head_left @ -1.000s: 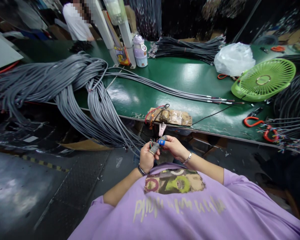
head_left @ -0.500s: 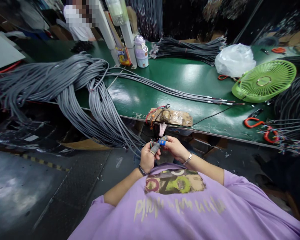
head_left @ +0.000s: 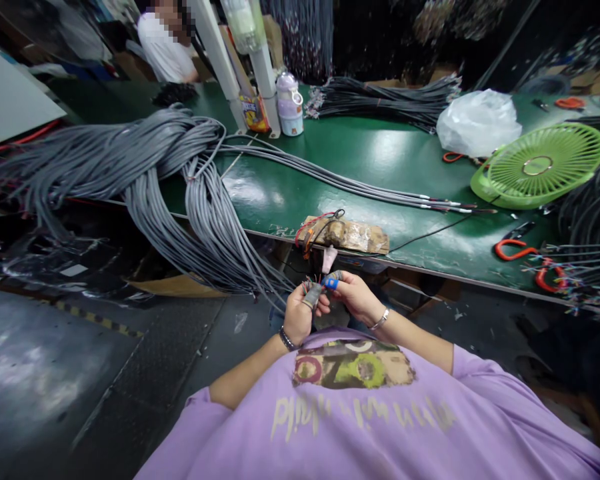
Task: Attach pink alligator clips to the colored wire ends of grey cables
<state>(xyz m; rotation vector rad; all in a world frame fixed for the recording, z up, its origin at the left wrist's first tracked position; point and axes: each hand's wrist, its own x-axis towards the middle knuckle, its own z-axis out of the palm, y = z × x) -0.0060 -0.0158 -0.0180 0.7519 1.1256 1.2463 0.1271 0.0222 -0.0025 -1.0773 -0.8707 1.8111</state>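
Note:
My left hand (head_left: 301,311), its thumb wrapped in grey tape, is closed on the end of a grey cable, where thin coloured wires (head_left: 307,287) fan out. Touching the same wires from the right is my right hand (head_left: 351,291), with blue and grey tape on its fingers, pinched on the wire ends. Both hands meet just below the bench edge. The cable belongs to a thick bundle of grey cables (head_left: 217,220) that hangs over the edge on the left. Just beyond the fingers, a taped wooden block (head_left: 363,237) with red and black leads lies at the edge.
On the green bench (head_left: 290,213) several grey cables (head_left: 340,181) stretch rightward. A green fan (head_left: 537,167), a plastic bag (head_left: 479,123) and red-handled scissors (head_left: 515,249) lie at right. A lilac bottle (head_left: 290,105) stands behind, and a person (head_left: 164,47) is at far left.
The view has shifted slightly, so the bench things appear a little further right. Both hands stay together at the wires, with only small finger movement.

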